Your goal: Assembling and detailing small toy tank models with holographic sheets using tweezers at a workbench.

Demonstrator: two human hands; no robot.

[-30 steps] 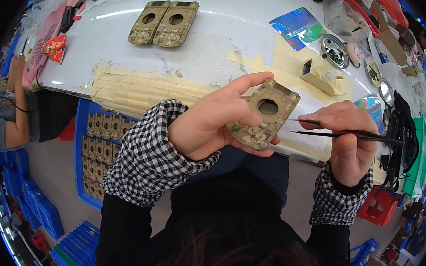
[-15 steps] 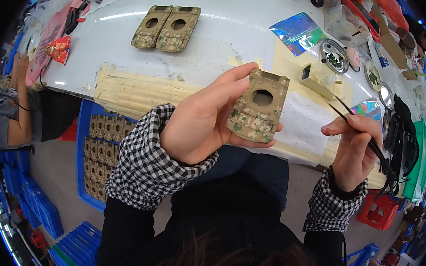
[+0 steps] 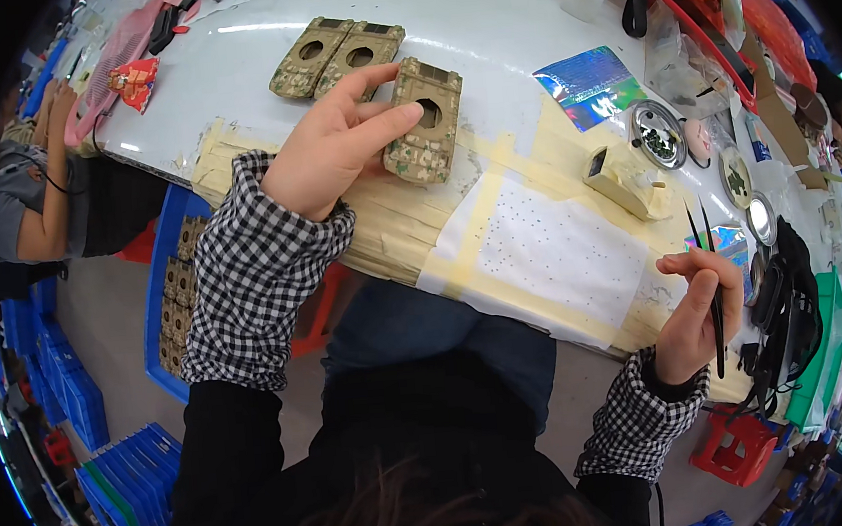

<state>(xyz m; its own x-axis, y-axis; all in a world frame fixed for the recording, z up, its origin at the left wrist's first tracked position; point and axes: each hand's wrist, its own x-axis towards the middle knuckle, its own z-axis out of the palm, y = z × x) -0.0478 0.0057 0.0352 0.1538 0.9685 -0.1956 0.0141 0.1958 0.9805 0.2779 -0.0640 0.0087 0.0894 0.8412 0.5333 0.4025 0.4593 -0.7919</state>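
My left hand (image 3: 328, 152) grips a camouflage toy tank hull (image 3: 429, 154) by its left side, thumb at the round hole in its top. Whether the hull touches the table I cannot tell. Just beyond that hand, two matching hulls lie side by side on the white table: the left hull (image 3: 296, 77) and the right hull (image 3: 372, 41), partly covered by my fingers. My right hand (image 3: 694, 316) is closed around black tweezers (image 3: 719, 338), whose slim tips point away from me and stand apart. Near it, a white paper sheet (image 3: 549, 253) dotted with tiny dark specks is taped along the table's front edge.
A small cream block (image 3: 623, 188) stands beyond the paper, near a round tin (image 3: 657, 136) with dark green bits and a shiny iridescent pouch (image 3: 590, 86). Left below the table is a blue crate (image 3: 157, 328) of more hulls. Another person's arm (image 3: 48, 198) is at far left.
My left hand has carried the tank hull left and away from me, to beside the two others, uncovering the speckled paper. My right hand has shifted slightly nearer, the tweezers now more upright.
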